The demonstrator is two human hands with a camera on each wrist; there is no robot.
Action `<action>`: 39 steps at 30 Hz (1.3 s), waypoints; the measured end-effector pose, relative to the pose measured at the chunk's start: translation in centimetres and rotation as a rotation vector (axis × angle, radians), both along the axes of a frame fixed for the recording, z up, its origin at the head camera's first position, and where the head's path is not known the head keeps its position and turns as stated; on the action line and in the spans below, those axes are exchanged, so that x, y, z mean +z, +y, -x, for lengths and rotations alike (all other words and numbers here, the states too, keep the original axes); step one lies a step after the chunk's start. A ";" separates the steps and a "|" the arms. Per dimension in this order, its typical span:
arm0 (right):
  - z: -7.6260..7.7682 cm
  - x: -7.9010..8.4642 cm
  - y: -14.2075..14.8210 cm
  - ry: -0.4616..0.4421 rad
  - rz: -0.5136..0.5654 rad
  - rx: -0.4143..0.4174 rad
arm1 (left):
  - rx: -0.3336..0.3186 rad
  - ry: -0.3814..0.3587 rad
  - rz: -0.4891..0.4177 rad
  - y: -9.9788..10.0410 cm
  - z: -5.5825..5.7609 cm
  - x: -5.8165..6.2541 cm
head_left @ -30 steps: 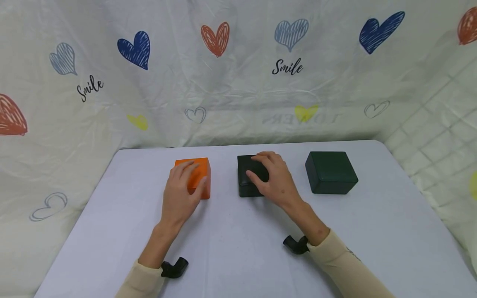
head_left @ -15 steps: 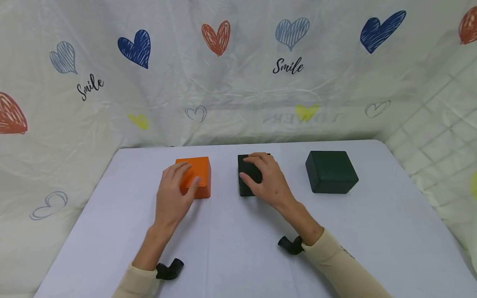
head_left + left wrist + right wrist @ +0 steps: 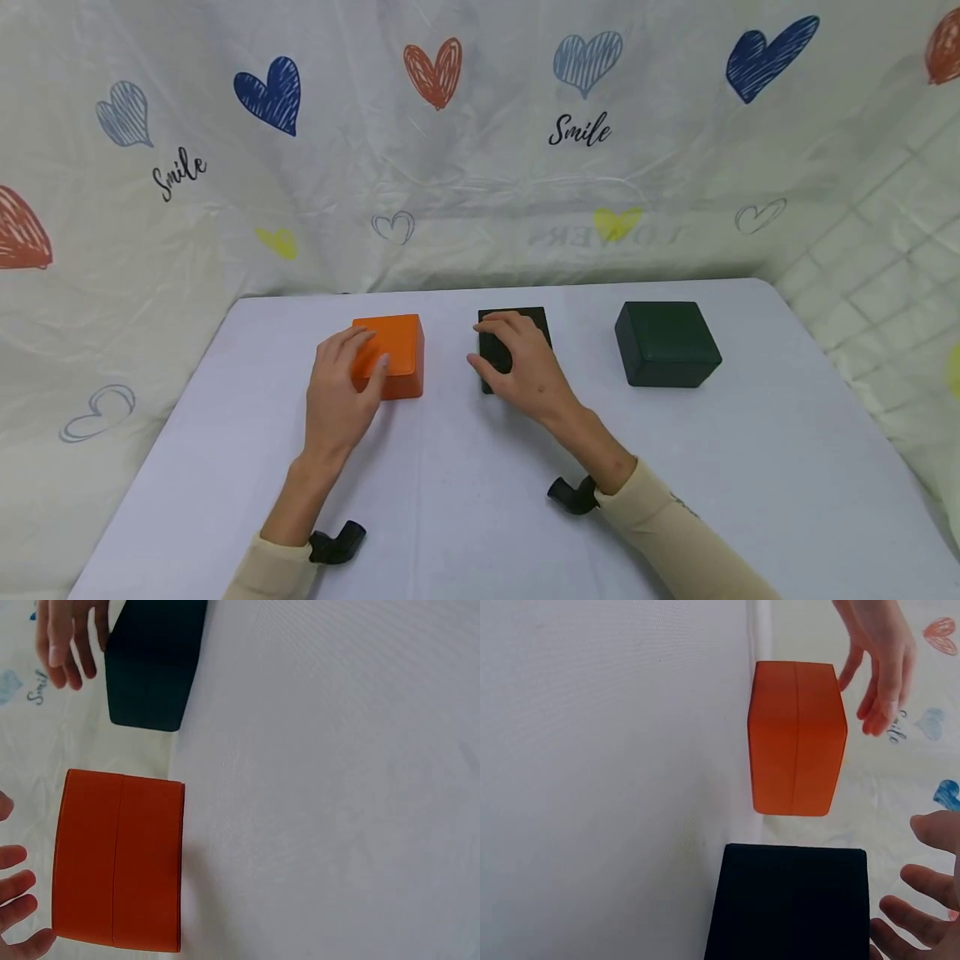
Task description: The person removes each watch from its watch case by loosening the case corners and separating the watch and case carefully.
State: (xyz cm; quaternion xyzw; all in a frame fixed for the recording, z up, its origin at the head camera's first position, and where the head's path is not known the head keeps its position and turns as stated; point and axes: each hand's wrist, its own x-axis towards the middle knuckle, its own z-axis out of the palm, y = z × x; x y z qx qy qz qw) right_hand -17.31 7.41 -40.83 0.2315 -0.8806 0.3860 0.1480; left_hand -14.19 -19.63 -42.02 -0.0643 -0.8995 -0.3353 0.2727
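My left hand (image 3: 337,392) hovers at the left side of an orange box (image 3: 403,346), its fingers spread and relaxed over the top. A seam runs around that box in the left wrist view, where my fingertips (image 3: 16,883) appear just beyond its top face. My right hand (image 3: 525,367) is over a black-looking box (image 3: 536,318) in the middle, covering much of it. Thumb and fingers are parted with nothing between them. In the right wrist view, the fingers (image 3: 919,922) sit just off the top of this dark box (image 3: 791,900).
A dark green box (image 3: 667,337) stands on the right part of the white-covered table (image 3: 465,500). Behind the table hangs a pale curtain (image 3: 495,158) printed with hearts and lettering. Black curved pieces (image 3: 337,543) stick out at both sleeve cuffs.
Both hands have drifted left, the left one uncovering more of the orange box and the right one sliding across the middle box. All the boxes have stayed in place.
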 end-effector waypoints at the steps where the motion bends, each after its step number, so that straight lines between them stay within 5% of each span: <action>1: 0.0 0.0 -0.1 -0.001 0.002 0.001 | 0.004 -0.002 -0.003 0.0 0.0 0.0; 19: -0.3 0.1 -2.1 -0.090 0.044 0.066 | 0.056 -0.061 -0.026 -1.1 -0.6 -0.8; 39: 0.0 0.7 -4.9 -0.178 0.044 0.146 | 0.049 -0.230 -0.120 -1.6 -1.3 -1.2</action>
